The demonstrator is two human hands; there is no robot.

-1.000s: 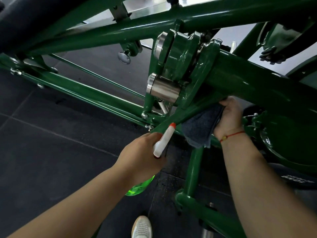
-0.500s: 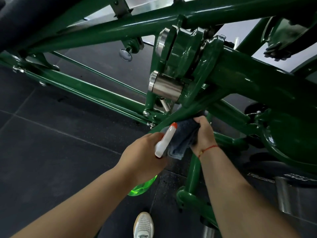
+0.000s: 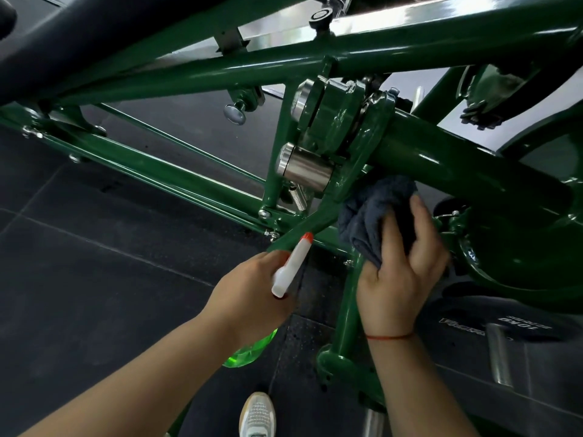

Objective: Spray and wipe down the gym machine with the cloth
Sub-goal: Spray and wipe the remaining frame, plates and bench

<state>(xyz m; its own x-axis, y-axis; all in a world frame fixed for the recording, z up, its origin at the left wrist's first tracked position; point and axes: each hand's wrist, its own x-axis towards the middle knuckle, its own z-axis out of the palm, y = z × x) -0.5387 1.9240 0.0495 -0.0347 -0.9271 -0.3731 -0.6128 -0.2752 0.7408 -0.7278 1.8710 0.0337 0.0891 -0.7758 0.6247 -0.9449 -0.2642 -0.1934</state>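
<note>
The gym machine [image 3: 202, 77] is a glossy green steel frame with a chrome pivot cylinder [image 3: 304, 171] near the middle. My left hand [image 3: 255, 288] grips a spray bottle [image 3: 291, 266] with a white head, a red nozzle tip and a bright green body showing below my wrist; the nozzle points up at a diagonal green strut. My right hand [image 3: 400, 272] holds a bunched dark grey-blue cloth [image 3: 372, 212] against the underside of the thick green tube, just right of the pivot, with my fingers spread over it.
Dark rubber floor tiles [image 3: 94, 279] lie under the frame. A green upright post [image 3: 347, 320] stands between my arms. A black weight plate [image 3: 479, 320] lies at the right by a green plate holder. My white shoe [image 3: 257, 414] shows at the bottom edge.
My right hand has carried the cloth up and right, from beside the spray nozzle to under the thick tube by the pivot. My left hand and the bottle stay about where they were.
</note>
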